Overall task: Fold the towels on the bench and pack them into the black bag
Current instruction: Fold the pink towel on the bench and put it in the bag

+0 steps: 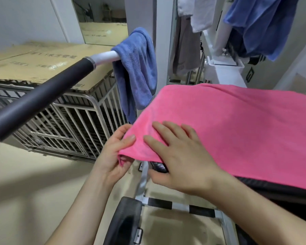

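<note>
Pink towel (237,129) hides most of the worktop (281,191).
I see L hand (113,152) pinching its fuzzy corner; R hand (182,161) flat on it, fingers spread.

Count: 1 pink towel (237,129) under the left hand (113,154) and right hand (182,160). 2 blue: near blue towel (138,68) past the left hand, far blue towel (265,23) beyond the right hand. 1 white cloth (200,13), 1 grey cloth (184,50), 1 wire cage (69,121).

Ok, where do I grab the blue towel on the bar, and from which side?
Take the blue towel at its bunched top, where it drapes over the bar. Come from above and from the right, where the bar seems to end, then lift it off. The hanging tails are loose and would probably just slide.
</note>
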The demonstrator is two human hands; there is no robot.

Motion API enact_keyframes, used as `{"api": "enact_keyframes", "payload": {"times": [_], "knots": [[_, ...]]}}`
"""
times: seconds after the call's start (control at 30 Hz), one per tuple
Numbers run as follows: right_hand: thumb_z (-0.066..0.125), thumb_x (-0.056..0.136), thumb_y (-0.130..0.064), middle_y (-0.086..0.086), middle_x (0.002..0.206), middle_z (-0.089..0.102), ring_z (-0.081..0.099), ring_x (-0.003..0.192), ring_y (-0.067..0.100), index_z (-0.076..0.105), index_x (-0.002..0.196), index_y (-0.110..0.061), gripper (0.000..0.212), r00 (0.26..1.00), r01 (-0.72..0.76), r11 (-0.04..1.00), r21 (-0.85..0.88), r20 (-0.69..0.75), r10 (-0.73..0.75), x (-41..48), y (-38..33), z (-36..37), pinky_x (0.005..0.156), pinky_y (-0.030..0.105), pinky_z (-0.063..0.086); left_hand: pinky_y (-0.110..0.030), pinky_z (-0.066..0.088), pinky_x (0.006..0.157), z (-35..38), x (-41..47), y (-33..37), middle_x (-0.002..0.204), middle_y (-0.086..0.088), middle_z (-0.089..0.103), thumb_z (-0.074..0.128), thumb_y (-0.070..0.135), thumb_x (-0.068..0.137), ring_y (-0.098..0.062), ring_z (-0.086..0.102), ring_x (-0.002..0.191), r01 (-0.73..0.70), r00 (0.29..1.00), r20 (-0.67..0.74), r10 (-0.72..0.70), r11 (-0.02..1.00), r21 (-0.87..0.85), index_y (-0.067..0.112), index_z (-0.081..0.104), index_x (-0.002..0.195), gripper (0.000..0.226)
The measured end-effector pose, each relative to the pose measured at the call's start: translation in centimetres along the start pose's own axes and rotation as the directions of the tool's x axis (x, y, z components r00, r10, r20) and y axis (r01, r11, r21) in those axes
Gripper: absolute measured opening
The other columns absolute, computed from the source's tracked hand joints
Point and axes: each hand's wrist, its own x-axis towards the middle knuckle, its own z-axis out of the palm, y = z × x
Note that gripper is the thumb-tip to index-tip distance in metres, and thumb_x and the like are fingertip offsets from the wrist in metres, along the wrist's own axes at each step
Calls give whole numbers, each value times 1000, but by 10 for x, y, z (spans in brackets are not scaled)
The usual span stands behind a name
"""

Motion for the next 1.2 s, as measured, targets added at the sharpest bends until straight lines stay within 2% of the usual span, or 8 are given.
{"api": "enact_keyframes", "payload": {"times": [0.2,0.37,0.47,0.57,0.63,0.73,0.9,1.2], "knots": [[54,82,-34,-2,107,63,57,97,20,58,111,-21,32,934,-98,911,400,-278,223,8,-17,-12,81,36,45,-28,58,65,60,-2,33,99,-8,66,63,-13,69,-19,65,76,-188,982,62,181,973,131,10,62,117,53],[48,76,-12,13,81,67,60,78,19,66,81,-13,18,910,-98,178,979,16,415,-4,17,-42,58,23,43,-21,36,42,111,2,37,101,-15,56,55,-9,56,-22,44,58,-332,942,202,268,657,677,26,62,120,73],[49,86,-7,8,70,58,54,67,24,65,86,-3,16,810,-62,43,997,25,586,-20,53,-52,56,30,38,-17,43,55,142,1,28,101,-10,61,55,-1,58,-12,54,72,-392,917,392,74,357,848,34,52,127,77],[54,73,-20,9,71,62,52,63,21,68,94,-12,26,845,-172,175,969,54,532,-25,78,-49,57,33,35,-25,54,77,160,2,11,111,1,63,61,2,77,-10,62,83,-440,845,472,-253,174,881,40,36,139,77],[62,70,-38,8,88,66,57,74,19,67,106,-27,37,838,-315,337,887,94,538,-29,84,-48,65,36,42,-25,56,64,163,2,12,108,-5,67,57,5,91,-14,66,73,-329,865,417,-279,312,891,42,40,138,62],[65,73,-62,1,119,58,58,106,17,47,136,-28,75,805,-479,588,652,59,591,-35,79,-52,93,35,47,-18,47,50,147,19,24,89,-9,73,51,-7,88,-17,64,59,-256,963,270,27,417,872,25,62,121,47],[58,80,-49,4,105,42,49,105,30,45,124,-18,55,865,-465,859,216,-99,493,-29,50,-39,79,38,46,-33,46,95,96,53,33,115,-2,59,65,13,74,-17,59,101,-157,940,213,265,-217,964,33,59,126,56],[53,88,-22,9,102,60,58,95,33,59,114,-17,28,859,-388,885,255,-248,448,-10,53,-25,75,36,43,-36,43,77,95,87,19,101,-5,69,50,26,91,-31,60,101,-24,826,84,558,-113,993,25,67,101,20]]}}
